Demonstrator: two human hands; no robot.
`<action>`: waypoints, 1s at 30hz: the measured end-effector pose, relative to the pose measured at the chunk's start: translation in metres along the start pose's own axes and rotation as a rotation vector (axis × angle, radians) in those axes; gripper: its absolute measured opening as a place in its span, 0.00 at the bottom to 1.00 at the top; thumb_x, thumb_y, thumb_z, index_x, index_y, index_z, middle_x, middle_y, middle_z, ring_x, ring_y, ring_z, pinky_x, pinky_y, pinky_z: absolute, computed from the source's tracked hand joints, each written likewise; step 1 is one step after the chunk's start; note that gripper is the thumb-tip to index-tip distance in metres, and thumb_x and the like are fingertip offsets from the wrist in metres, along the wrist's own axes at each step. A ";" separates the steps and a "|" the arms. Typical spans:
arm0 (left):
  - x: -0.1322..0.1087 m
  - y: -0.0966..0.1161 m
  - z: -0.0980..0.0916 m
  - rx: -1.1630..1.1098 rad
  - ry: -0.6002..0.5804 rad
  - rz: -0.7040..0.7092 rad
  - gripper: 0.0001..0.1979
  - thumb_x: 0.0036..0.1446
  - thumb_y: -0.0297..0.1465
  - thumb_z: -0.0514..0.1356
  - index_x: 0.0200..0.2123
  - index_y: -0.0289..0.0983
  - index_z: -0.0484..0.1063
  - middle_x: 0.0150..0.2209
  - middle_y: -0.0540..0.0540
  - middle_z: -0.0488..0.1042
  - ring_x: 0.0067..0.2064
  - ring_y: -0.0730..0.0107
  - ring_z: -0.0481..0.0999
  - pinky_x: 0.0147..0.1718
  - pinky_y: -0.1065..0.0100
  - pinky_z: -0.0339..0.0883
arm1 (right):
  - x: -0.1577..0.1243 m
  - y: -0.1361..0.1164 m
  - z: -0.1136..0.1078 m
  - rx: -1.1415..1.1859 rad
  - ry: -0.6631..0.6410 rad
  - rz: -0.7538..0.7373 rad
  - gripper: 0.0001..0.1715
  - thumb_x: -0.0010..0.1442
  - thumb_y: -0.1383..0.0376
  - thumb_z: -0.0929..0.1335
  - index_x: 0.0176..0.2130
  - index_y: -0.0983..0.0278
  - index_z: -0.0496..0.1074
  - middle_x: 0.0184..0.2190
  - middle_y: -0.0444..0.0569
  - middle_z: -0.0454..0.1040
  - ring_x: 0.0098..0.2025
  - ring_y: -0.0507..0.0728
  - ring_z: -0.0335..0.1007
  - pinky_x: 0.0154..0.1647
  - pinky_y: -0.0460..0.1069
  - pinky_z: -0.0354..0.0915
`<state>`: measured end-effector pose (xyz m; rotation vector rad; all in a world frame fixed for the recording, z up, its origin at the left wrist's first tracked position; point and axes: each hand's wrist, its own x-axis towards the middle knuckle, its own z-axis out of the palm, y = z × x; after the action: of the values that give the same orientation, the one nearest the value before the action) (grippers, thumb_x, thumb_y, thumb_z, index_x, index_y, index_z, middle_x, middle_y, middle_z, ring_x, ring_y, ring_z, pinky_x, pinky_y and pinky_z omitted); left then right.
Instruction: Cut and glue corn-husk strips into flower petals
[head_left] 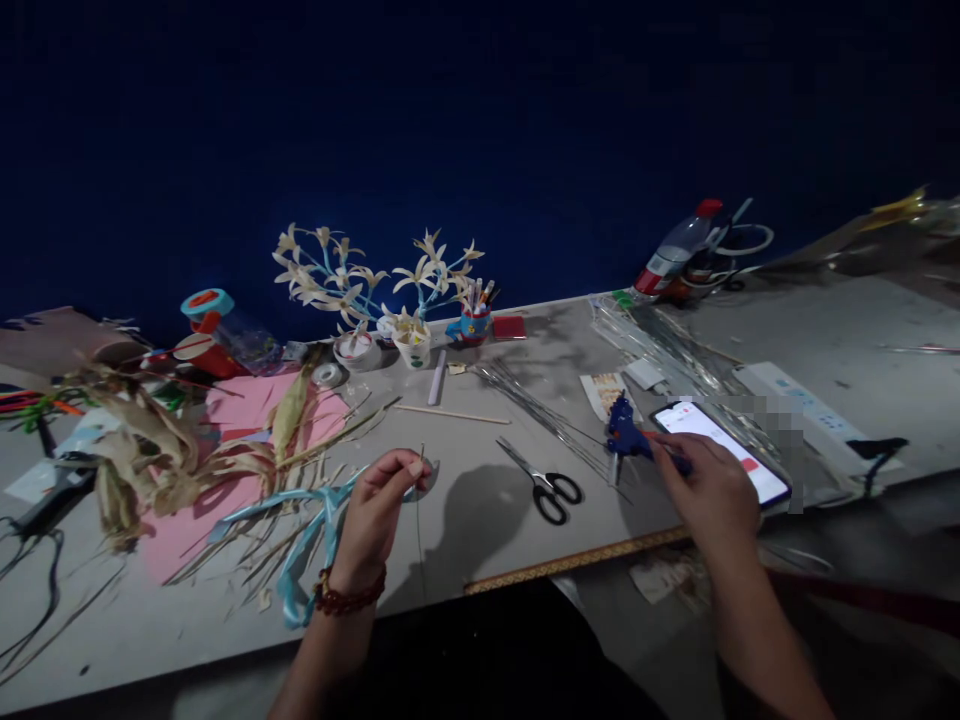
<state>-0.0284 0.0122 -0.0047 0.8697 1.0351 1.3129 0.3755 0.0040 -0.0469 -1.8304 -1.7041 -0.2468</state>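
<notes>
My left hand (379,510) pinches a thin wire stem (421,520) upright above the grey table (487,500); a bead bracelet is on that wrist. Light blue ribbon strips (315,510) lie just left of it. My right hand (701,485) rests on the handle of a blue glue gun (624,435), which lies on the table beside a lit phone (724,450). Black-handled scissors (544,485) lie between my hands.
Dried husk leaves (172,450) and pink paper (247,410) cover the left. Handmade pale flowers (360,275) stand in cups at the back, with a pen cup (472,320). A wire bundle (540,410), wooden stick (450,413), bottle (675,255) and black cables (37,570) lie about.
</notes>
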 end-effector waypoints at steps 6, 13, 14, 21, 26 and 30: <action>-0.003 -0.004 0.003 -0.019 -0.041 -0.009 0.06 0.54 0.33 0.68 0.29 0.36 0.79 0.28 0.48 0.75 0.31 0.72 0.69 0.36 0.70 0.63 | 0.001 0.020 0.012 -0.286 -0.163 -0.138 0.22 0.64 0.60 0.62 0.51 0.69 0.73 0.46 0.62 0.78 0.45 0.69 0.73 0.46 0.60 0.68; -0.005 -0.002 0.006 -0.039 -0.018 -0.018 0.07 0.52 0.34 0.70 0.27 0.36 0.78 0.28 0.49 0.75 0.30 0.73 0.69 0.34 0.71 0.64 | 0.010 0.026 0.022 -0.396 -0.319 -0.184 0.23 0.57 0.67 0.65 0.52 0.68 0.71 0.51 0.62 0.76 0.47 0.71 0.73 0.47 0.61 0.68; -0.006 -0.002 0.007 -0.040 -0.017 -0.020 0.07 0.51 0.34 0.70 0.27 0.36 0.78 0.28 0.49 0.76 0.30 0.73 0.69 0.34 0.71 0.64 | 0.011 0.028 0.024 -0.373 -0.327 -0.202 0.23 0.56 0.68 0.65 0.52 0.68 0.72 0.50 0.62 0.76 0.47 0.70 0.73 0.48 0.61 0.68; -0.004 -0.006 0.008 -0.037 -0.034 -0.032 0.07 0.53 0.34 0.69 0.28 0.36 0.78 0.28 0.48 0.76 0.31 0.72 0.70 0.35 0.71 0.64 | 0.008 0.036 0.028 -0.280 -0.357 -0.203 0.24 0.56 0.67 0.64 0.53 0.68 0.71 0.51 0.61 0.76 0.50 0.69 0.73 0.53 0.61 0.68; -0.002 -0.005 0.008 -0.027 -0.026 -0.041 0.07 0.52 0.33 0.70 0.28 0.36 0.78 0.28 0.48 0.76 0.31 0.72 0.71 0.34 0.71 0.65 | 0.012 0.054 0.007 -0.191 -0.265 -0.013 0.25 0.62 0.61 0.62 0.55 0.66 0.70 0.47 0.60 0.79 0.48 0.67 0.75 0.49 0.58 0.70; -0.003 -0.004 0.009 -0.024 -0.030 -0.044 0.08 0.52 0.34 0.70 0.28 0.36 0.78 0.28 0.48 0.76 0.30 0.73 0.70 0.34 0.71 0.65 | 0.029 0.070 -0.010 -0.352 -0.217 0.123 0.26 0.66 0.62 0.59 0.57 0.70 0.70 0.44 0.64 0.79 0.47 0.68 0.74 0.48 0.57 0.68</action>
<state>-0.0180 0.0095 -0.0050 0.8418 1.0077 1.2692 0.4490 0.0247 -0.0452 -2.2830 -1.7698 -0.3227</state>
